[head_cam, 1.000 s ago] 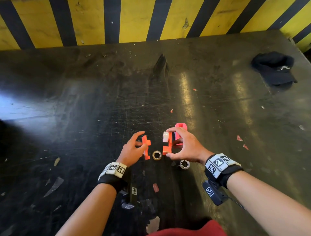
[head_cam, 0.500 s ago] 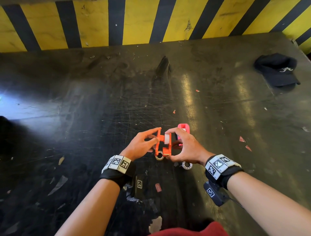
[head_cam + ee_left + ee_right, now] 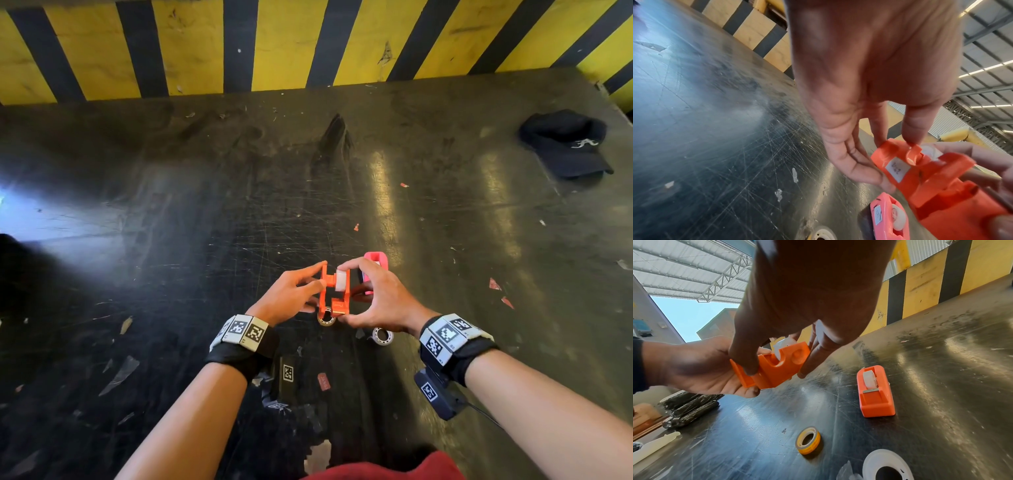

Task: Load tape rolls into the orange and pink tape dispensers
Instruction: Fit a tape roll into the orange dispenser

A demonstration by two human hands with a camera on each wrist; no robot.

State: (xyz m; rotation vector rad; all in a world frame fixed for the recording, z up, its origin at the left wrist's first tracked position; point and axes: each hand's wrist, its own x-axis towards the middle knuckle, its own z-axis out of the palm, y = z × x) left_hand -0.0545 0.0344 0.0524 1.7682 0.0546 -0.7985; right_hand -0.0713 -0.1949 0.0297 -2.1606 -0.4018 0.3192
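Observation:
The orange tape dispenser (image 3: 334,291) is held just above the dark table (image 3: 205,240) between both hands. My left hand (image 3: 320,274) pinches its left side piece (image 3: 892,164) with thumb and fingers. From the other side my right hand (image 3: 346,293) grips the body (image 3: 777,368), index finger on top and thumb underneath. A white tape roll (image 3: 340,280) sits inside. The pink dispenser (image 3: 375,265) stands on the table behind my right hand, a white roll in it (image 3: 869,379); in the right wrist view it looks orange.
One loose tape roll (image 3: 326,319) lies right under the orange dispenser and another (image 3: 382,335) lies near my right wrist. A black cap (image 3: 565,144) rests at the far right. The yellow and black striped wall (image 3: 308,44) closes the back. Small scraps litter the table.
My left hand moved right and brought its orange side piece against the body held in my right hand. The two parts, apart a second ago, now sit together.

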